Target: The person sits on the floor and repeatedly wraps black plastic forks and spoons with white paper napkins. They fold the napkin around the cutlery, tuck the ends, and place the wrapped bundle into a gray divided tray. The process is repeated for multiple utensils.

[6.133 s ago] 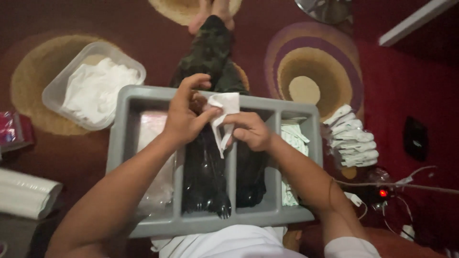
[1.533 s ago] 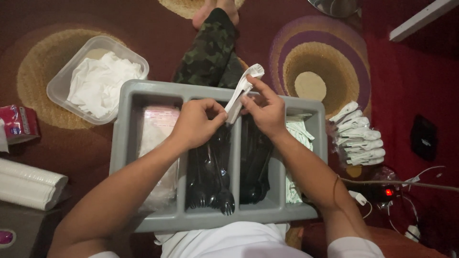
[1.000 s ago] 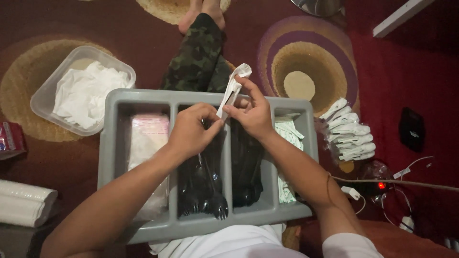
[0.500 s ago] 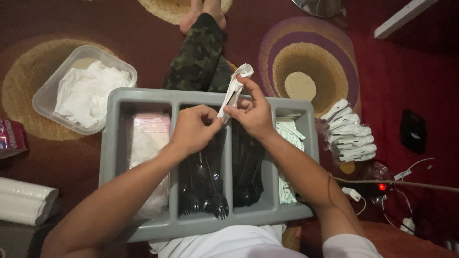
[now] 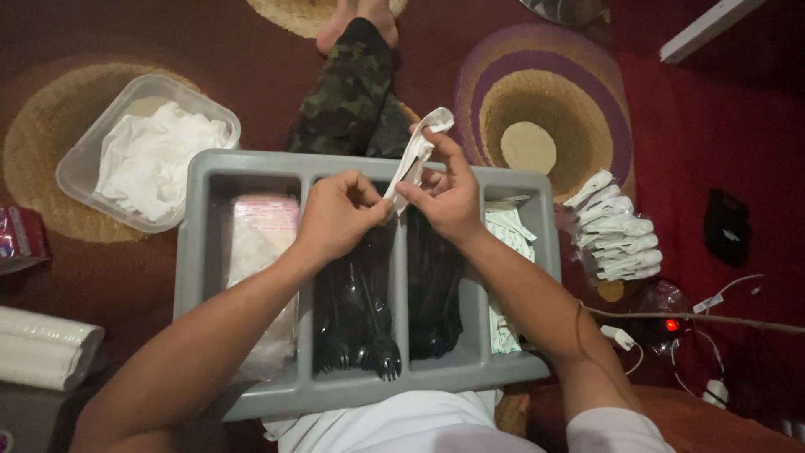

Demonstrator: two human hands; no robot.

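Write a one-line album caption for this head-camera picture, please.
Two hands, left hand and right hand, hold a white wrapped bundle above a grey divided tray of black cutlery.

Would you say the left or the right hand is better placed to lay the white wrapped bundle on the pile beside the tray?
Probably the right hand: it grips the white wrapped bundle and is nearer the pile.

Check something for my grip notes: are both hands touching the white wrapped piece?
Touching. The head view shows the right hand pinching the white wrapped piece along its length, while the left hand grips its lower end with its fingertips, above the grey tray.
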